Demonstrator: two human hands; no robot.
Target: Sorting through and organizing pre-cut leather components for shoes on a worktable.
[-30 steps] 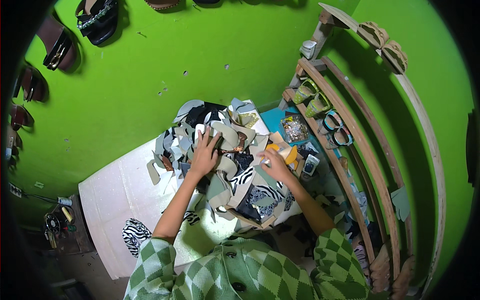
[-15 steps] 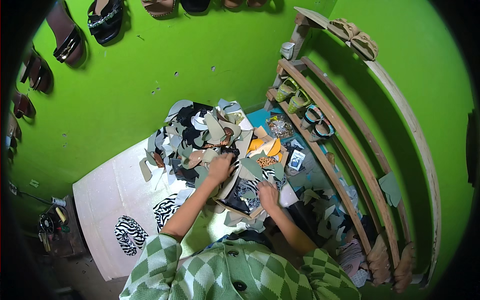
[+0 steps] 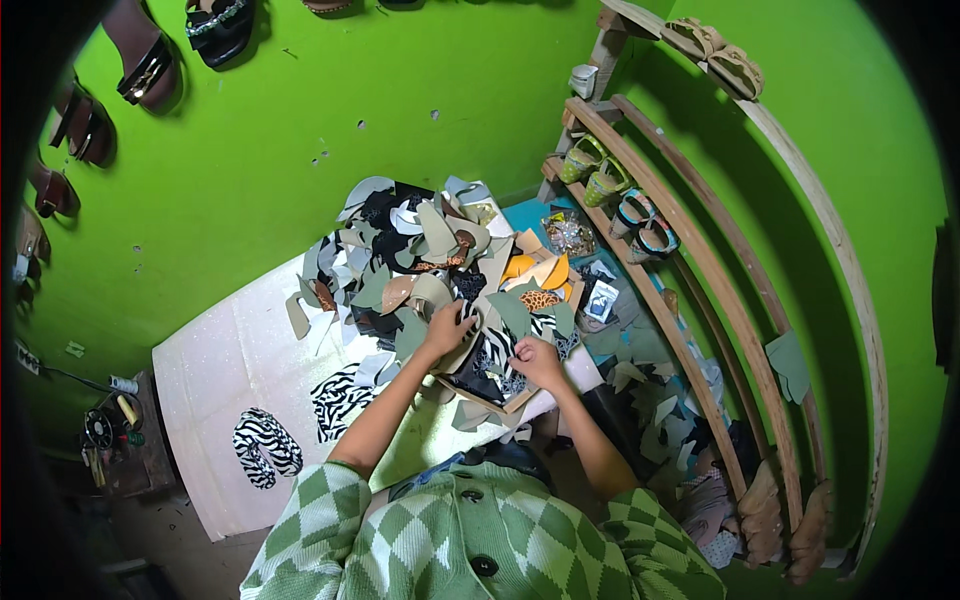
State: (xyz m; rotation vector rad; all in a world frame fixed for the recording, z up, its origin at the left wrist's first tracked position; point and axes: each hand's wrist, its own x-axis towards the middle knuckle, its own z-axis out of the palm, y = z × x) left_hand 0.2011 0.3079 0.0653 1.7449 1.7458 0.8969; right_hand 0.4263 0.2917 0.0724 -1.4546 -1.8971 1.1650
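A shallow cardboard box point(image 3: 522, 400) full of cut material pieces sits in front of me, tilted across the table. Over its left edge is my left hand point(image 3: 446, 328), its fingers apart near the black scraps. My right hand point(image 3: 538, 362) is inside the box's right part, thumb and fingers pinched at the edge of a zebra-print piece point(image 3: 496, 350). Grey-green cutouts point(image 3: 512, 312), a leopard-print piece point(image 3: 541, 300) and yellow-orange pieces point(image 3: 545, 270) lie at the box's far end. Left of the box rises a heap of mixed cutouts point(image 3: 385, 262).
Zebra-print loops point(image 3: 267, 448) and a zebra-print sheet point(image 3: 342, 400) lie on the white table point(image 3: 215, 385). A wooden rack point(image 3: 690, 255) with sandals stands at the right, scraps below it. Sandals point(image 3: 150, 75) hang on the green wall. A small machine point(image 3: 100, 428) stands at the far left.
My right hand has moved up slightly, and more of the zebra-print piece shows between my hands. The left hand's fingers have drawn back a little. The view has shifted slightly.
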